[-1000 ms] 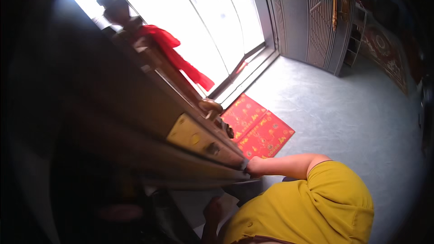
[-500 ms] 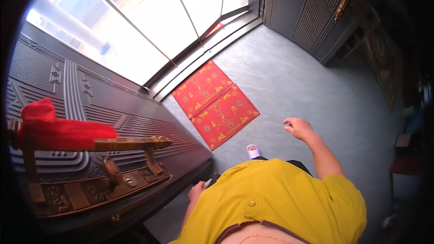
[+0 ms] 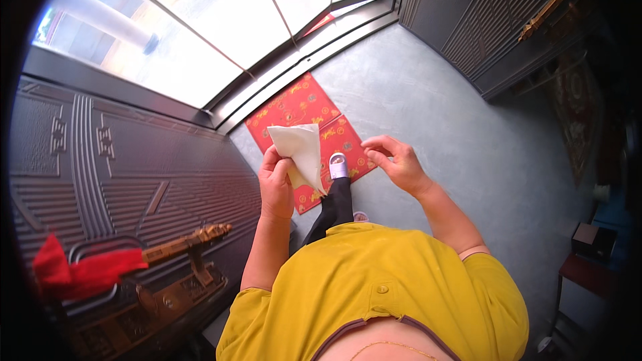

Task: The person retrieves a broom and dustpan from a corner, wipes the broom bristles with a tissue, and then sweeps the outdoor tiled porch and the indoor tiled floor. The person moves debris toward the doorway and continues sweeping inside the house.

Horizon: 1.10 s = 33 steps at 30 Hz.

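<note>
A thin off-white sheet (image 3: 304,154), which looks like a tissue, hangs slightly creased over the red mat (image 3: 279,109). Its left edge is pinched between the thumb and fingers of my left hand (image 3: 276,186). To the right of the sheet and apart from it is my right hand (image 3: 399,164). Its fingers are half bent, with a gap to the thumb and nothing visible between them. Below the hands, one of my feet in a pale lilac slipper (image 3: 339,166) stands on the mat.
On the left is a dark embossed door (image 3: 167,180) with a carved bronze-coloured handle (image 3: 187,244) and a red cloth (image 3: 90,271) tied on it. A second door panel (image 3: 481,33) stands open at right. Ahead runs a metal threshold (image 3: 294,70). A dark box (image 3: 594,241) sits far right.
My left hand has risen from beside my body to the front, with the sheet now in view. My right hand has moved left and forward. One foot has stepped onto the mat.
</note>
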Available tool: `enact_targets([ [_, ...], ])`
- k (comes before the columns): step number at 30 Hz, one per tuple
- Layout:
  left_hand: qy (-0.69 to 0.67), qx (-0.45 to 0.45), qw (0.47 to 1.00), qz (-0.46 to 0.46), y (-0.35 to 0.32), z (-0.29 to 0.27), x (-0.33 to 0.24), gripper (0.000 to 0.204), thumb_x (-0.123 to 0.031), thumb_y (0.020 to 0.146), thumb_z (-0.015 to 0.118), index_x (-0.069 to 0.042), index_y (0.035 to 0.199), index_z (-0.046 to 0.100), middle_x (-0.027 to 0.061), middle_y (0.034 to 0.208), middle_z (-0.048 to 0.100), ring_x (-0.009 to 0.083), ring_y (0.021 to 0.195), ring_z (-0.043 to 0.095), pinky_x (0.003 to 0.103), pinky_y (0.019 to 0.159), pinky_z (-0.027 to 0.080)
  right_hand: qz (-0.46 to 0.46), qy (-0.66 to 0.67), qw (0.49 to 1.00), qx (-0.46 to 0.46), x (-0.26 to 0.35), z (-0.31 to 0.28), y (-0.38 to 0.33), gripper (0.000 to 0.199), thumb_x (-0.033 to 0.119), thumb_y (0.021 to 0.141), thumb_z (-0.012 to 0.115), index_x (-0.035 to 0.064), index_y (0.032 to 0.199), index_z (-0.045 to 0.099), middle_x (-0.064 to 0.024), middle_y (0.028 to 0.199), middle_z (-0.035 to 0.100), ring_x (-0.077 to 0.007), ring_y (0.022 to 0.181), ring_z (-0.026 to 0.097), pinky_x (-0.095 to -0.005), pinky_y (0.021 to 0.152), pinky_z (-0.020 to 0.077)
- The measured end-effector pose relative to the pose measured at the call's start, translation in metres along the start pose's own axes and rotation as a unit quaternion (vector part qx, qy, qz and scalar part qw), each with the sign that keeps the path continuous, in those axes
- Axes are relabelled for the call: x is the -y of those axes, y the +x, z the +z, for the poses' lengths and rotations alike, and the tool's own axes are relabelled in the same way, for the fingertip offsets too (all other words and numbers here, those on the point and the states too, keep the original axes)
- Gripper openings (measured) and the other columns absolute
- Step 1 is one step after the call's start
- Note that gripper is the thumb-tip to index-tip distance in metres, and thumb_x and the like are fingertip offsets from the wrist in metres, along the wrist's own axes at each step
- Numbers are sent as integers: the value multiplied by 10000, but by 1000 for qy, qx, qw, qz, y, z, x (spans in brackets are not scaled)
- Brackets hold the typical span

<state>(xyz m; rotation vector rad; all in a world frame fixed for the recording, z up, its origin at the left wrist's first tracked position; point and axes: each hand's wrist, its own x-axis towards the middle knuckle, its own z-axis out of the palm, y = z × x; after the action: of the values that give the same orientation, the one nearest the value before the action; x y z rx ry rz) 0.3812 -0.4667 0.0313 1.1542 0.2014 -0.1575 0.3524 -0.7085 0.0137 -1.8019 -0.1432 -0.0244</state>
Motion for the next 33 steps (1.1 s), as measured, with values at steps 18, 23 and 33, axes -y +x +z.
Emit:
enact_targets([
  [18,-7,137,984,-116,296,169,-2,310,-22,770,448,-30,1070,525,34,967,574,121,870,551,247,740,451,149,141,976,-79,-26,-92,257,161,106,853,575,36,995,546,-21,926,590,-103,874,549,-259,803,447],
  [23,-64,158,974,-146,364,236,9,341,-26,770,462,-18,1108,509,55,1003,564,137,915,540,258,788,431,143,189,969,-73,-74,-154,317,176,133,839,608,39,981,565,-14,922,590,-95,863,544,-260,813,441],
  [33,38,66,991,-106,458,286,-6,351,-37,779,480,-20,1130,499,50,995,557,138,929,519,276,855,396,201,308,930,-9,-80,-223,461,127,177,892,523,86,978,542,8,874,572,-71,784,541,-217,690,458],
])
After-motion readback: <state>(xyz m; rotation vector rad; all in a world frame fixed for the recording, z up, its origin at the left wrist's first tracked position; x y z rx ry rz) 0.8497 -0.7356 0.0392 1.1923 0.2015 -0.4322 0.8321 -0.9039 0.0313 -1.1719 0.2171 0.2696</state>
